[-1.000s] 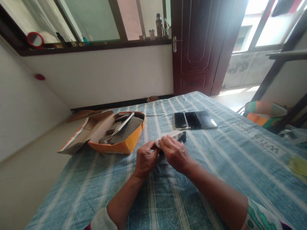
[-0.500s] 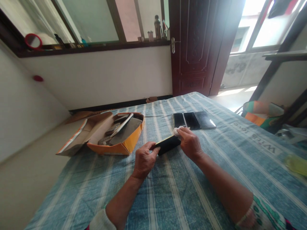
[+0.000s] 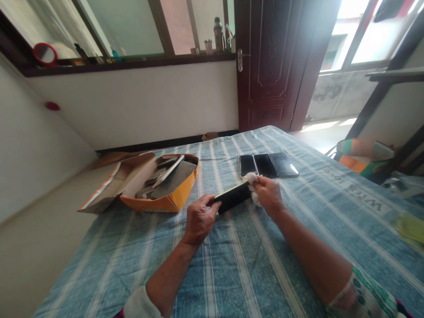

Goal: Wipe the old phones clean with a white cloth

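Left of the hands, an open orange box point(image 3: 180, 198) full of flat devices sits on the striped cloth point(image 3: 185, 282). Three dark phones point(image 3: 264, 165) lie side by side at the far right, just beyond the right hand point(image 3: 270, 196), which pinches a white tissue point(image 3: 251, 177) at the right end of a black phone point(image 3: 233, 197). The left hand point(image 3: 200, 220) grips that phone's left end, above the cloth. Slanted lettering point(image 3: 371, 203) on the right seems to include "love"; the rest is unclear.

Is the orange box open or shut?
Open: the orange box has its lid turned back to the left, and a flat gray thing shows inside.
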The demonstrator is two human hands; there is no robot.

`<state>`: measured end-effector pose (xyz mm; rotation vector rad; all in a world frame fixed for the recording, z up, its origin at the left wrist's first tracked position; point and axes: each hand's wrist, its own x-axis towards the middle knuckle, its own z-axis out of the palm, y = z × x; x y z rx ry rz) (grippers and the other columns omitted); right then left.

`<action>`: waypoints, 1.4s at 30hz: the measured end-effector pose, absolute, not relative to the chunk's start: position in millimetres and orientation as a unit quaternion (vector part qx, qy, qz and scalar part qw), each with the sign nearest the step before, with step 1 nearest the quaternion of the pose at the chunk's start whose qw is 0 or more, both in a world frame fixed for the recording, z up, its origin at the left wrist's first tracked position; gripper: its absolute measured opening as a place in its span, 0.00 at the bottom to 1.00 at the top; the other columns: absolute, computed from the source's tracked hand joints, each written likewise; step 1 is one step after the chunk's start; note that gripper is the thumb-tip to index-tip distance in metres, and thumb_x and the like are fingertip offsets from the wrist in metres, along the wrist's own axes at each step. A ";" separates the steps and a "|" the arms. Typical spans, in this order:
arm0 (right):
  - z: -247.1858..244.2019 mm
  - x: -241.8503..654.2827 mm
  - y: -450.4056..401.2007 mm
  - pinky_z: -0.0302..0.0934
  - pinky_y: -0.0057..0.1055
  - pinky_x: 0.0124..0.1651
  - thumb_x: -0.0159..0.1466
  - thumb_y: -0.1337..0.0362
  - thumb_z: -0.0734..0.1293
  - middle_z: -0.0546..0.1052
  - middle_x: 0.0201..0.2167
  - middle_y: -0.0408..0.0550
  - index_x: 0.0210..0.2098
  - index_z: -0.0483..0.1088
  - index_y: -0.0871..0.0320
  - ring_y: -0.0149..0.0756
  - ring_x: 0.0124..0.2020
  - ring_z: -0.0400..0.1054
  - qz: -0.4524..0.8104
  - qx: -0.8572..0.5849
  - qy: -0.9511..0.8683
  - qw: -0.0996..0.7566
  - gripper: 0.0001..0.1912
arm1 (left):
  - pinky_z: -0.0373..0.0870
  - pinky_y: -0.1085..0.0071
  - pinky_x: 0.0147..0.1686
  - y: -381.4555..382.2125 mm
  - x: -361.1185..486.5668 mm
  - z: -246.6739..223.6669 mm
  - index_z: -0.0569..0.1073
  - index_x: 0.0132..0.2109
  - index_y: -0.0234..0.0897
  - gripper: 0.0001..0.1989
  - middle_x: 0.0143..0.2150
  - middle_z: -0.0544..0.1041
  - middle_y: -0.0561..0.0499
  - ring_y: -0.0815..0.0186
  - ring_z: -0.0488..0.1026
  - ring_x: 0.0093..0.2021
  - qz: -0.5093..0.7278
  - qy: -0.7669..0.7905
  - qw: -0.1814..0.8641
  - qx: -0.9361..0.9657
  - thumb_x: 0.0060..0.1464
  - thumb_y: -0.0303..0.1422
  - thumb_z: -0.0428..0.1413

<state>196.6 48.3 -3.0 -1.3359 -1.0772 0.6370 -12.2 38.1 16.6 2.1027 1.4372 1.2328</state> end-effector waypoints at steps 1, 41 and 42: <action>-3.0 196.9 47.8 0.57 0.27 0.29 0.53 0.60 0.62 0.72 0.24 0.42 0.34 0.78 0.59 0.33 0.27 0.63 0.298 -0.577 -0.454 0.610 0.16 | 0.69 0.73 0.31 38.1 -12.1 16.5 0.75 0.32 0.37 0.09 0.27 0.78 0.54 0.65 0.74 0.28 0.432 0.501 0.153 0.734 0.50 0.37 0.56; 60.0 154.3 2.3 0.65 0.33 0.42 0.68 0.72 0.54 0.75 0.35 0.53 0.44 0.73 0.63 0.37 0.38 0.69 -0.103 -0.423 -0.753 0.493 0.16 | 0.70 0.73 0.36 22.0 -7.8 52.7 0.78 0.36 0.37 0.08 0.31 0.79 0.52 0.67 0.74 0.31 0.449 0.417 0.130 0.780 0.55 0.34 0.55; 60.0 156.1 3.4 0.66 0.33 0.42 0.67 0.72 0.55 0.75 0.36 0.53 0.44 0.73 0.63 0.38 0.39 0.69 -0.092 -0.424 -0.752 0.497 0.16 | 0.70 0.73 0.35 22.0 -8.2 53.2 0.78 0.35 0.37 0.08 0.30 0.79 0.52 0.67 0.74 0.31 0.444 0.418 0.130 0.782 0.55 0.34 0.55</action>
